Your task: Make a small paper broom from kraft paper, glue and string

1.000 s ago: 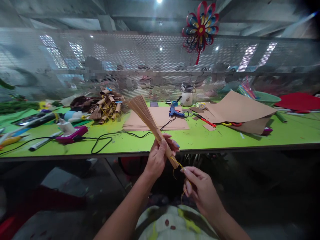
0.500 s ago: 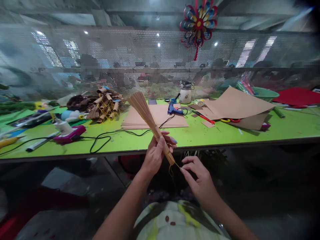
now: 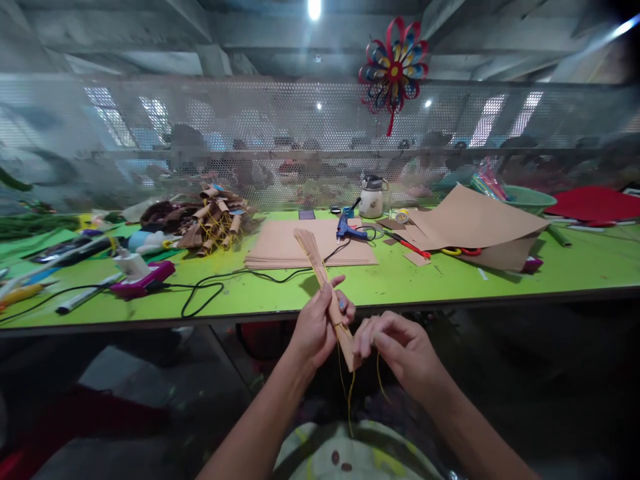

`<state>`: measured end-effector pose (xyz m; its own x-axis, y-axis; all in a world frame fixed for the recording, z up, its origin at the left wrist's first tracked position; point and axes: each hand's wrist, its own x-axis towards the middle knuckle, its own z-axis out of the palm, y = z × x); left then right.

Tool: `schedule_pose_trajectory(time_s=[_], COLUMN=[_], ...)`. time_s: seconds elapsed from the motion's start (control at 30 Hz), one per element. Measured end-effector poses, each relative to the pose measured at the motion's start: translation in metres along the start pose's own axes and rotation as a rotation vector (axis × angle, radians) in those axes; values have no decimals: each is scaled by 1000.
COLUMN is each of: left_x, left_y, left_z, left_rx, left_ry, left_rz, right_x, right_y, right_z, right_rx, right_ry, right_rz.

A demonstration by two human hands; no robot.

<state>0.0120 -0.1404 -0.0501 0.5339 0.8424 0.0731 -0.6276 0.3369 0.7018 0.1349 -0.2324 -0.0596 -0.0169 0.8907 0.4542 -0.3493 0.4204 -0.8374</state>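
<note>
While your left hand [image 3: 316, 328] clasped the folded paper [image 3: 314, 259], your right hand [image 3: 400, 347] pinched string [image 3: 379, 376] beside the paper's five o'clock end.

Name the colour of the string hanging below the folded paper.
Yellow; the string shows best in the head view, the only one here.

Left fingers [image 3: 347, 309] are curled tight, right fingers [image 3: 366, 335] bent nearby.

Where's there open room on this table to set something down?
The green table is mostly bare between the red-handled tool and its front edge, and in front of the green tube. A smaller gap lies between the cable loop and left hand. The left end, around the purple block, is crowded.
</note>
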Motion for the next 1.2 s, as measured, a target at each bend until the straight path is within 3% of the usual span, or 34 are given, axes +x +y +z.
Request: schedule_pose_trajectory(time_s=[0.17,0.57,0.93,1.2], left_x=[-5,-13,-15,-13], left_y=[1,3,0,2], left_z=[6,14,13,9], left_rx=[33,-181,-216,-86], left_ry=[-15,-155,-158,-107], left_rz=[23,-110,-81,1], right_x=[0,-30,-25,-24], right_y=[1,9,18,16], right_z=[-7,-8,-2,-2], right_rx=[-176,-678,-801,-573], right_ry=[150,96,199,263], right_rz=[-16,-85,-17,163])
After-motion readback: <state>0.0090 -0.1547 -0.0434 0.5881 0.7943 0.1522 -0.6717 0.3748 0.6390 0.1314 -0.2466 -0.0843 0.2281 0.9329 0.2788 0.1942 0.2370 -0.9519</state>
